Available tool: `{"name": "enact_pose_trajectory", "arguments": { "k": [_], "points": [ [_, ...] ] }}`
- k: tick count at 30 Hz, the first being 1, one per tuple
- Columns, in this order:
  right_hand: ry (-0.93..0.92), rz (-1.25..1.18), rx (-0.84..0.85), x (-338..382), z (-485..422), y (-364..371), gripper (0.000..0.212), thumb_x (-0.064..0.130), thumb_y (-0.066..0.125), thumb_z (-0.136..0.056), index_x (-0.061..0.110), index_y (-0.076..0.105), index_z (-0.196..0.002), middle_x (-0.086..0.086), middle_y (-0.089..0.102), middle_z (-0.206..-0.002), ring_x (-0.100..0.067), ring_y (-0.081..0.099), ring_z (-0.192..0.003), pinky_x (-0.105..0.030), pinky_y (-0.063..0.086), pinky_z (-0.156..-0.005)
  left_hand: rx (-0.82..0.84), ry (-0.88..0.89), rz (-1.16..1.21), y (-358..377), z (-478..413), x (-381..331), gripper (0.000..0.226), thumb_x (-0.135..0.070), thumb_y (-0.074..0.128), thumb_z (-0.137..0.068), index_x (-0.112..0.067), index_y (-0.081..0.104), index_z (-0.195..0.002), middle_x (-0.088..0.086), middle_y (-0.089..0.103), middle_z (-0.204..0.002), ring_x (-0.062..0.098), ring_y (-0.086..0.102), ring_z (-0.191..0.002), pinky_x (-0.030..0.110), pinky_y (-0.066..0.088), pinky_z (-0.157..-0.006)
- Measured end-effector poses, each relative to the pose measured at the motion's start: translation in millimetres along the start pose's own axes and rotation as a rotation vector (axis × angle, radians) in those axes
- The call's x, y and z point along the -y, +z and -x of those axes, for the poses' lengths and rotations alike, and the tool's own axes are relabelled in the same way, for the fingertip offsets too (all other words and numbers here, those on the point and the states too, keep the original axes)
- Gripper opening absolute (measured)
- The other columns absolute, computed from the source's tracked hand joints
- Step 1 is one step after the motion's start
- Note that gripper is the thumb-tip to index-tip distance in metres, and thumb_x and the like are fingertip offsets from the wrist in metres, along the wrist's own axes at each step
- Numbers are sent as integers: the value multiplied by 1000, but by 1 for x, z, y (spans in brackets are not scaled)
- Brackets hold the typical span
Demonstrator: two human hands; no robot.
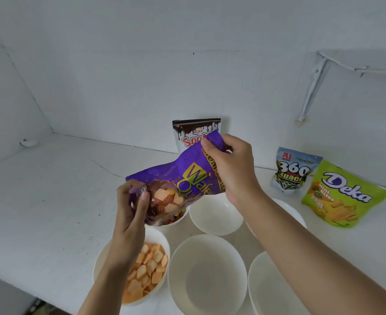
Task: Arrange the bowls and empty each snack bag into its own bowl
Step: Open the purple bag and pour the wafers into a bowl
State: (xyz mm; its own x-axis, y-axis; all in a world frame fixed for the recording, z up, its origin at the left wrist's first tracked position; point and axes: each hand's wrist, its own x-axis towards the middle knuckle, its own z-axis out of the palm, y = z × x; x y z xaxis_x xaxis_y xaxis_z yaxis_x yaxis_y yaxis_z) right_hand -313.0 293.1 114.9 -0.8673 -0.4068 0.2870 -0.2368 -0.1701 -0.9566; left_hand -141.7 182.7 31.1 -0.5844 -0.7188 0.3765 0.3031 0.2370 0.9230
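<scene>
A purple wafer bag hangs tilted above the bowls. My right hand grips its upper end and my left hand pinches its lower end. Several white bowls stand in two rows on the white counter. The near left bowl holds orange crackers. The far left bowl, partly hidden by the bag, holds small coloured candies. Bare bowls are the far middle bowl, the near middle bowl and the near right bowl. My right forearm hides most of another bowl.
Three sealed bags stand at the back: a brown-and-white Soda bag against the wall, a grey 360 Kuaci bag and a green Deka bag to the right. White walls enclose the counter, and its front edge runs at the lower left.
</scene>
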Motion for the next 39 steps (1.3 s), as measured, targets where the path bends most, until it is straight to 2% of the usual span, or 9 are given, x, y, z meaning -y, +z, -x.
{"name": "enact_pose_trajectory", "arguments": {
  "k": [5, 9, 13, 16, 19, 24, 28, 32, 39],
  "points": [
    [-27, 93, 61, -7, 18, -13, 27, 31, 75, -88, 14, 65, -69, 1, 67, -66, -20, 64, -67, -37, 53, -68, -112, -104, 167, -11, 11, -11, 16, -29, 45, -102, -25, 59, -108, 4, 58, -104, 11, 63, -79, 24, 52, -53],
    [34, 25, 142, -15, 36, -11, 18, 30, 74, -90, 14, 69, -82, -2, 73, -82, -25, 70, -84, -50, 59, -82, -148, -163, 168, -26, 21, -20, 18, -20, 41, -106, -18, 57, -114, 8, 59, -105, 20, 62, -75, 28, 50, -48],
    [57, -10, 207, -10, 48, -7, 20, 29, 79, -86, 17, 66, -95, -5, 75, -90, -24, 73, -88, -53, 60, -82, -172, -171, 166, -35, 26, -36, 22, -12, 38, -107, -19, 59, -112, 1, 59, -101, 13, 64, -76, 24, 53, -47],
    [95, -162, 257, 2, 56, -8, 34, 12, 79, -86, 14, 56, -111, -10, 77, -91, -17, 74, -76, -39, 61, -69, -164, -169, 149, -41, 26, -44, 13, -22, 47, -104, -22, 59, -109, 1, 60, -102, 13, 65, -79, 27, 57, -52],
    [56, -177, 321, 7, 66, -8, 38, 8, 77, -87, 17, 56, -117, -14, 76, -88, -24, 74, -77, -41, 60, -67, -143, -154, 74, -48, 29, -52, 25, -41, 63, -87, -26, 59, -107, 5, 64, -102, 16, 69, -77, 32, 59, -55],
    [84, -113, 325, 5, 85, -7, 20, 12, 78, -85, 15, 73, -104, -10, 77, -85, -18, 74, -75, -32, 58, -65, -99, -114, 1, -55, 33, -63, 16, -29, 60, -90, -25, 60, -105, -7, 67, -95, 14, 72, -74, 31, 60, -51],
    [202, -170, 276, -1, 96, -9, 19, 11, 79, -83, 15, 73, -101, -16, 77, -87, -25, 74, -76, -36, 58, -64, -41, -75, -68, -65, 31, -71, 12, -23, 62, -91, -26, 63, -102, 2, 67, -98, 16, 74, -75, 31, 61, -56],
    [261, -174, 239, -9, 110, -12, 18, 10, 78, -84, 13, 72, -100, -19, 75, -83, -24, 71, -70, -35, 57, -62, 28, -55, -179, -74, 27, -72, 16, -27, 68, -89, -26, 67, -105, 21, 61, -115, 31, 72, -92, 38, 63, -68],
    [326, -118, 191, -29, 132, -25, 14, 6, 75, -87, 13, 70, -98, -18, 77, -84, -25, 72, -73, -34, 55, -67, 102, -156, -235, -67, 37, -66, 20, -32, 70, -88, -29, 69, -108, 13, 59, -121, 33, 68, -107, 30, 61, -64]
  ]
}}
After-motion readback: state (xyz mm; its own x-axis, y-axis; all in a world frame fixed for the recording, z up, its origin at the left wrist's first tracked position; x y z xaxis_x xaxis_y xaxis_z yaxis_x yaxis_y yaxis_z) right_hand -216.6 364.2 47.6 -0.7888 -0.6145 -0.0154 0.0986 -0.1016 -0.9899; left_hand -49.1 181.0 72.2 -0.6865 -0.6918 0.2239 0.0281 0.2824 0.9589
